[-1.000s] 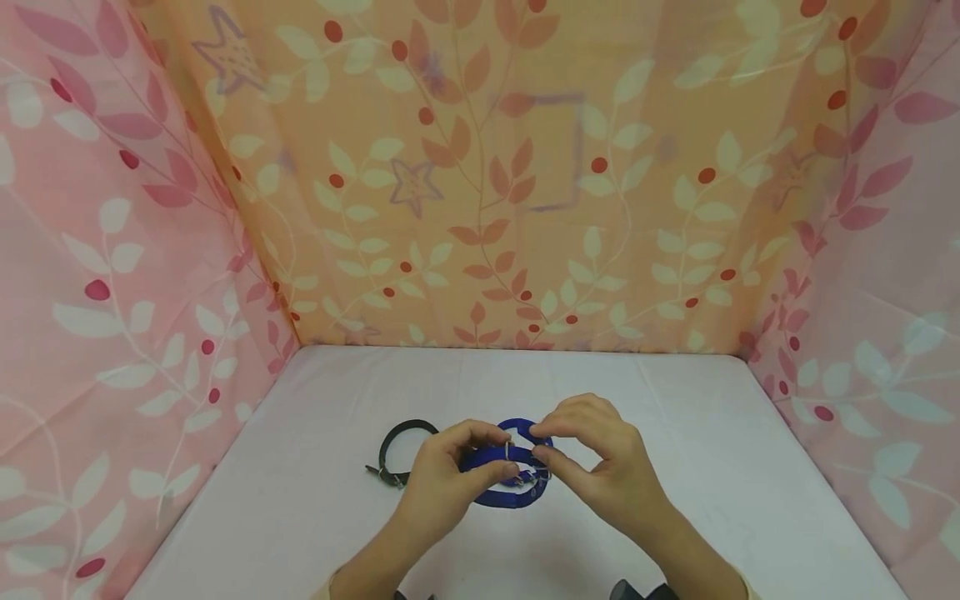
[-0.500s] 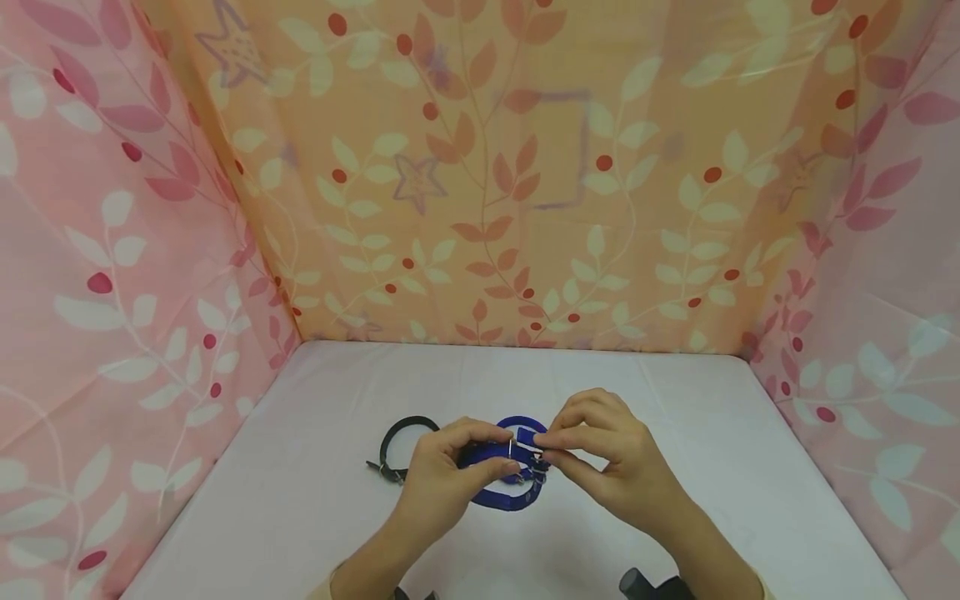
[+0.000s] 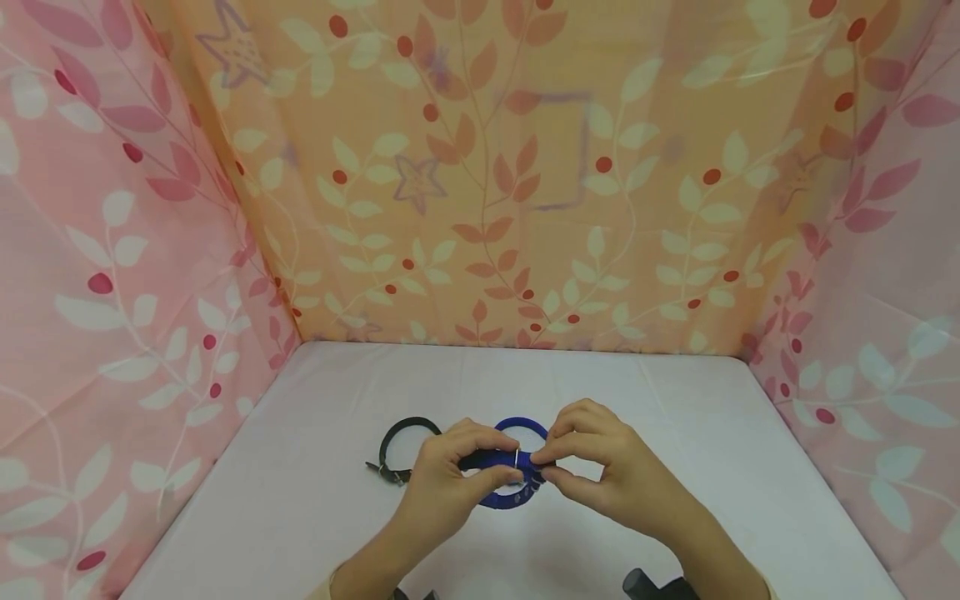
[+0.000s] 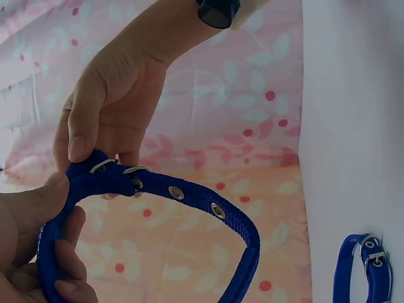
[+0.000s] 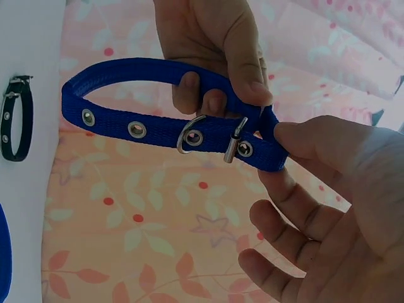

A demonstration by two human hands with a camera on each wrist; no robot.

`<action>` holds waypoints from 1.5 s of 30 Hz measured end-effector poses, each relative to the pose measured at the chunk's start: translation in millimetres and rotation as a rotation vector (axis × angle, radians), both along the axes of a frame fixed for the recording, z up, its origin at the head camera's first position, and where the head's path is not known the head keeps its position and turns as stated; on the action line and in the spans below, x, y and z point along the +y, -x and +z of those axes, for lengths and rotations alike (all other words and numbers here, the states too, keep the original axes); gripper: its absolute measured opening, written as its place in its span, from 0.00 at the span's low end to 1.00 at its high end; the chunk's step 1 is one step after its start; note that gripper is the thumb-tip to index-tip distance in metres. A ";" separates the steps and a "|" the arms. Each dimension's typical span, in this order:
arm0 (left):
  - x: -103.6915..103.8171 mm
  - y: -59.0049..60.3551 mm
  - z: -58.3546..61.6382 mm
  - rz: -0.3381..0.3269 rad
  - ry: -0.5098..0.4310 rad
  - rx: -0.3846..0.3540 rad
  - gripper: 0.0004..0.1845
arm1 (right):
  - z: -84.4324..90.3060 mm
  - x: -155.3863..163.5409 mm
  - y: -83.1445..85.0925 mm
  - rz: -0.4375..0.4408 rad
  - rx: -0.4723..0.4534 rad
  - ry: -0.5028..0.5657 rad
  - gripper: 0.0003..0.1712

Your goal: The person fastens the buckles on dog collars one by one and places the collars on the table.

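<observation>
Both hands hold a blue webbing collar (image 3: 525,459) up over the white table (image 3: 315,500). My left hand (image 3: 501,456) pinches the strap just left of the metal buckle (image 5: 189,134), thumb in front and fingers behind. My right hand (image 3: 551,458) pinches the strap end past the buckle, between thumb and forefinger. The strap end runs through the buckle, and several eyelets show along the band (image 4: 189,197). The rest of the collar hangs as a loop.
A black collar (image 3: 397,450) lies on the table just left of my hands. A second blue collar (image 4: 369,265) lies on the table. Leaf-patterned cloth walls (image 3: 112,292) close in the left, back and right sides.
The hands have come closer together and dropped slightly. The strap end, earlier tilted up between the fingers, now lies level and taut between both pinches.
</observation>
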State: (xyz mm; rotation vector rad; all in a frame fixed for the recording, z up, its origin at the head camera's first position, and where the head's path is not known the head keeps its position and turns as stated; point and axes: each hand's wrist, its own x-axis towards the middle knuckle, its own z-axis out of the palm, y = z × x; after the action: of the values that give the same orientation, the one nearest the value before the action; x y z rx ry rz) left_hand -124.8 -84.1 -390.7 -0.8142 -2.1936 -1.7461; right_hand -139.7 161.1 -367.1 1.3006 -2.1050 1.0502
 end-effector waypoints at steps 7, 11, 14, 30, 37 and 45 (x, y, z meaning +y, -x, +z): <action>-2.8 -0.7 2.3 -0.065 0.053 -0.091 0.13 | -1.9 -3.8 -0.1 -0.006 0.052 -0.022 0.20; -5.4 -1.0 6.0 -0.078 0.055 -0.140 0.14 | -1.2 -4.8 -0.4 -0.046 0.050 -0.028 0.19; -9.1 -1.2 9.8 -0.053 0.033 -0.145 0.14 | 0.8 -3.3 -2.4 -0.101 -0.006 -0.039 0.20; -22.8 -1.6 16.7 -0.064 -0.319 -0.012 0.13 | 0.3 -5.1 -3.2 -0.141 -0.160 -0.040 0.20; -19.8 2.6 14.1 -0.132 -0.350 0.040 0.11 | 0.6 -4.0 -3.1 -0.169 -0.137 -0.013 0.18; -22.9 7.2 14.4 -0.125 -0.303 0.042 0.11 | 3.2 0.4 -0.5 -0.171 -0.062 0.027 0.18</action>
State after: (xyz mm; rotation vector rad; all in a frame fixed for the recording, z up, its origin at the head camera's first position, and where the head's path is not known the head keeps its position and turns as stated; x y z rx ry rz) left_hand -132.1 -107.1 -376.3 -0.9169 -1.8230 -2.0348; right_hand -139.1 161.5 -363.9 1.0660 -2.1958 1.0538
